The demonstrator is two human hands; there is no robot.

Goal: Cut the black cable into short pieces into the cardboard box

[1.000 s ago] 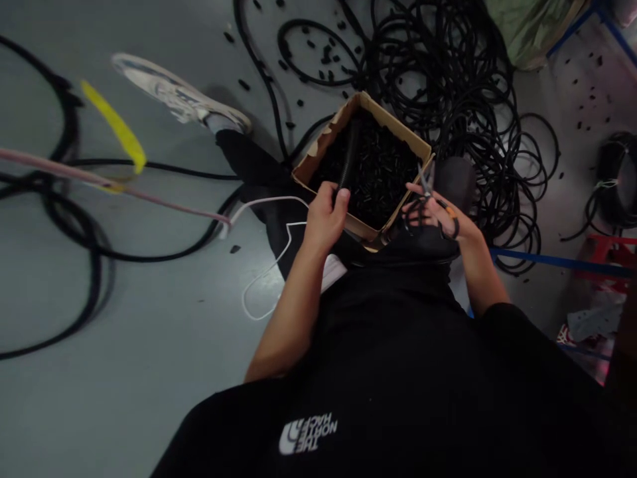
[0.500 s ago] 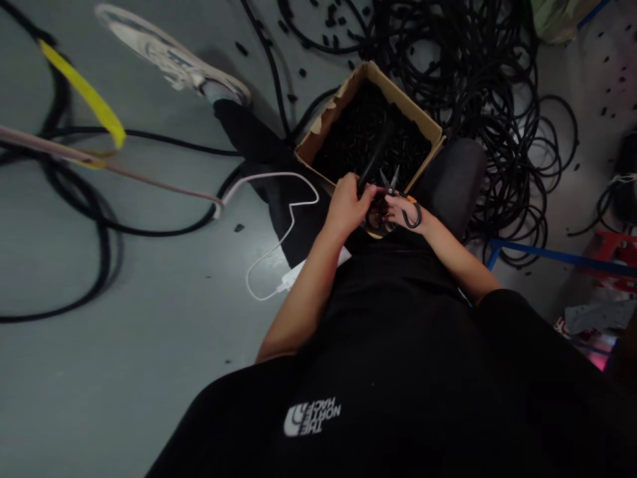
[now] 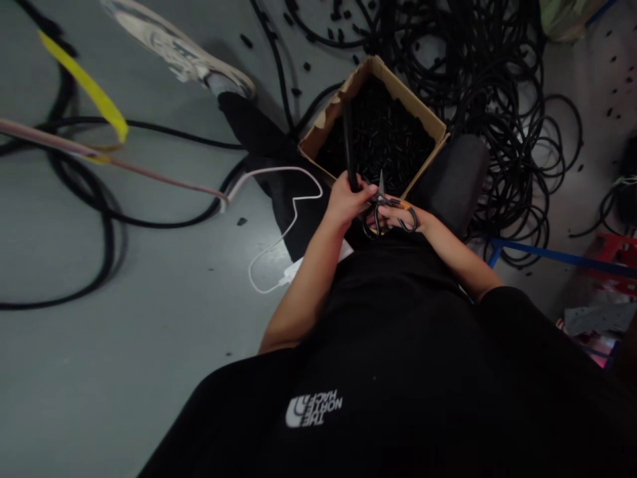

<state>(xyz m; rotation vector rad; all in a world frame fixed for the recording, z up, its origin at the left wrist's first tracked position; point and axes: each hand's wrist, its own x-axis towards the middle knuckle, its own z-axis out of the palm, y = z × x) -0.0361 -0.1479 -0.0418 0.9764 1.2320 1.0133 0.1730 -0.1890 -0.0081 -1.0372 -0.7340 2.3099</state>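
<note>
My left hand [image 3: 346,199] is closed round a black tube [image 3: 349,146], which stands up from the fist across the near left part of a cardboard box [image 3: 415,106]. Many short black pieces [image 3: 388,133] fill the box. Scissors [image 3: 382,199] with black handles are in my right hand [image 3: 402,216], their blades pointing toward the box and looking nearly closed. Both hands are close together at the box's near corner, the left thumb by the scissors' pivot. What lies between the palms is too small to make out.
A heap of black tubing [image 3: 502,119] lies right of the box. Loops of black hose [image 3: 107,226], a yellow strip [image 3: 84,83] and a white cable [image 3: 295,206] are at left. A blue bar [image 3: 562,255] and a red object [image 3: 617,249] stand at right.
The scissor blades, spread before, have come nearly together. The black tube has swung to the left and now stands more upright. The view has shifted slightly.
</note>
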